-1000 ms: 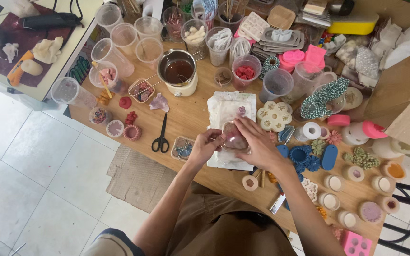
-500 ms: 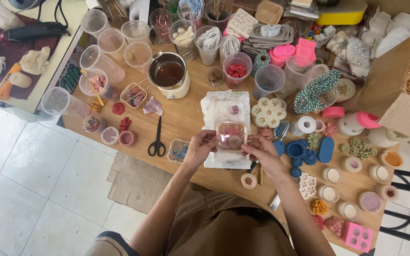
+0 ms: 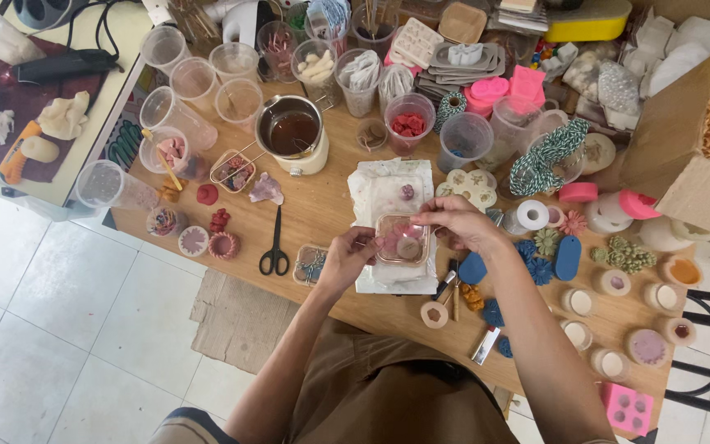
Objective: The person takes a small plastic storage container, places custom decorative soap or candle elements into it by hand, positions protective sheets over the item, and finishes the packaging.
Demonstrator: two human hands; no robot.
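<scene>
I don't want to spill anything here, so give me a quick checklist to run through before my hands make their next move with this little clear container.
1. Both hands on it: ok. Left hand and right hand each have a grip on the small clear square container with pink pieces.
2. Container level: ok, it looks roughly flat.
3. Landing spot: ok, the white paper towel lies directly beneath.
4. Black-handled scissors: ok, lying flat left of the left hand, apart from it.
5. Metal pot of dark liquid: ok, upright, beyond the towel.
6. Lid on the container: cannot tell.
</scene>
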